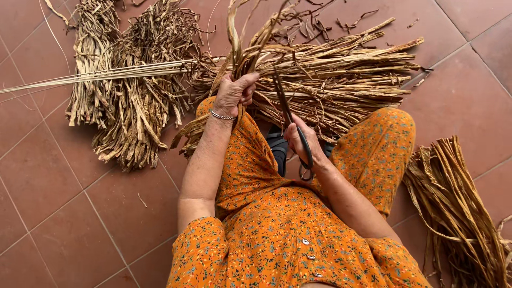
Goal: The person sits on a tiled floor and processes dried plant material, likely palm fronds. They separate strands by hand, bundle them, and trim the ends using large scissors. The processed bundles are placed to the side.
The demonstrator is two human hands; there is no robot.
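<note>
The left hand (pixel 234 93) has its fingers (pixel 246 81) curled tight round a bunch of dry strips (pixel 240 53), gripping it low down so that the strips rise past the knuckles and bend over above the hand, while their lower ends hang under the wrist beside the knee. A thin silver bracelet (pixel 221 116) sits on that wrist.

The right hand (pixel 304 141) is closed on the handles of dark scissors (pixel 290 120), fingers threaded through the loops; one loop shows just below the hand. The blades point up and away from the palm, toward the held bunch, with their tips close to the left hand's fingers. Whether the blades are parted or meet cannot be told.

Just beyond both hands, a big sheaf (pixel 341 74) of the same dry strips lies across the floor (pixel 58 202), its cut ends pointing right. The held bunch stands in front of its left end. To the left lie two more heaps (pixel 122 101) of darker, crumpled strips, with a few pale thin stalks (pixel 96 74) laid across them. Another bundle (pixel 458 208) lies at the right, beside the right knee. The person sits on red-brown tiles in an orange flowered dress (pixel 277 234).
</note>
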